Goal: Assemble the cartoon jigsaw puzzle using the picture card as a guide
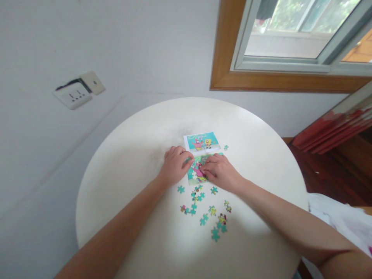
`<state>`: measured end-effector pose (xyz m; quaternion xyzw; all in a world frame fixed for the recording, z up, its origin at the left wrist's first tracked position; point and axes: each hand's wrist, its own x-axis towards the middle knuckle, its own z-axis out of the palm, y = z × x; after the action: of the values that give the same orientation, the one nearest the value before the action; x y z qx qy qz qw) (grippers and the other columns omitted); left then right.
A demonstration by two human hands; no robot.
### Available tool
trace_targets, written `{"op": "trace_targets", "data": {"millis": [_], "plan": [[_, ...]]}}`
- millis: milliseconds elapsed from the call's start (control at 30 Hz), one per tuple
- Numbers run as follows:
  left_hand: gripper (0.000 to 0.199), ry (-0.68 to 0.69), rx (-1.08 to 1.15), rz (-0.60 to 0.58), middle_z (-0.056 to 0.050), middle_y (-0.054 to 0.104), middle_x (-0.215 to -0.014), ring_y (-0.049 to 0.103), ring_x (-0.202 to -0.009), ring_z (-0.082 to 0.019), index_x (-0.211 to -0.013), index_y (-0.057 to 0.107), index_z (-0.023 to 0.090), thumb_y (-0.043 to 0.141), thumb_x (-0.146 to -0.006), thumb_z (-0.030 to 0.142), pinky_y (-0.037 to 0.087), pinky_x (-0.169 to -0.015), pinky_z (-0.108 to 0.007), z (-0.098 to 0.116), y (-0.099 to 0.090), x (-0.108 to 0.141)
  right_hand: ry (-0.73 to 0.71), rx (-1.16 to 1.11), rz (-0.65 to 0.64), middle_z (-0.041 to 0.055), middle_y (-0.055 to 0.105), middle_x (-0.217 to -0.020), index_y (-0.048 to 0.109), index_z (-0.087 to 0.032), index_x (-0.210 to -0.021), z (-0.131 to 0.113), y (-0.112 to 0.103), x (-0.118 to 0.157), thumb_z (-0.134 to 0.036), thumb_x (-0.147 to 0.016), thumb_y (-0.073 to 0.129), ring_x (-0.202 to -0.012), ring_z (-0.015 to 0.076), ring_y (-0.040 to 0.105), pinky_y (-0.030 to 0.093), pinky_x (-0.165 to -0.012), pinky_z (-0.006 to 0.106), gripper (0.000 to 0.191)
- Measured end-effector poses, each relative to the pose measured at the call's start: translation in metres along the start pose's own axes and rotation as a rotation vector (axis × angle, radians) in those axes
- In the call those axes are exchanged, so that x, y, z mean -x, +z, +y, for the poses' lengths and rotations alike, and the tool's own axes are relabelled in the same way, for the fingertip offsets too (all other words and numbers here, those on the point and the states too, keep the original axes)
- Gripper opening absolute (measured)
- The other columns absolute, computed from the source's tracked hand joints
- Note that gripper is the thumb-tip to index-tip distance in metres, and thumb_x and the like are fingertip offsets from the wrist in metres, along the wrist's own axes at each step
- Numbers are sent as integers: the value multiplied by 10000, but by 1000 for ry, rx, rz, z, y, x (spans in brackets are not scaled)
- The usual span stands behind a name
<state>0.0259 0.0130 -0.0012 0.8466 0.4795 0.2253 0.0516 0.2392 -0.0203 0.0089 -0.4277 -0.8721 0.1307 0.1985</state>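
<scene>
A partly assembled jigsaw puzzle [192, 179] with a pink and yellow cartoon picture lies on the white round table [124, 155]. At its upper left corner, my left hand [175, 166] is closed, thumb and forefinger gripping the edge. My right hand [220, 170] rests over its right part, fingertips pinched together on the pink area. The piece beneath them is mostly hidden. Just beyond lies a reference picture card [202, 142] showing the same cartoon figures. Loose teal puzzle pieces [204, 219] and yellow ones [212, 210] are scattered on the near side.
One loose piece [226, 147] lies right of the card. Behind the table are a white wall with a socket [74, 94] and a wood-framed window [283, 81]. A red curtain [334, 128] hangs at the right, and white cloth [340, 217] is beside the table.
</scene>
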Motion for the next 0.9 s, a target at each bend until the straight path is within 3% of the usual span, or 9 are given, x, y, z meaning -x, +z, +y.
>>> {"op": "trace_targets", "data": {"millis": [500, 900], "plan": [[153, 69, 31, -93, -38, 538, -1004, 474, -1006, -236, -974, 678, 264, 642, -828, 293, 361, -905, -395, -10, -5, 4, -10, 10, 2, 38, 653, -896, 734, -248, -930, 0, 0, 0, -176, -862, 576, -879, 188, 512, 341, -795, 326, 187], [123, 31, 46, -56, -45, 546, -977, 479, -1003, -242, -922, 675, 242, 668, -811, 293, 375, -910, -398, -3, -2, 3, -15, 3, 14, 40, 642, -891, 733, -249, -923, 3, 3, 0, -176, -859, 574, -875, 188, 513, 349, -797, 328, 187]]}}
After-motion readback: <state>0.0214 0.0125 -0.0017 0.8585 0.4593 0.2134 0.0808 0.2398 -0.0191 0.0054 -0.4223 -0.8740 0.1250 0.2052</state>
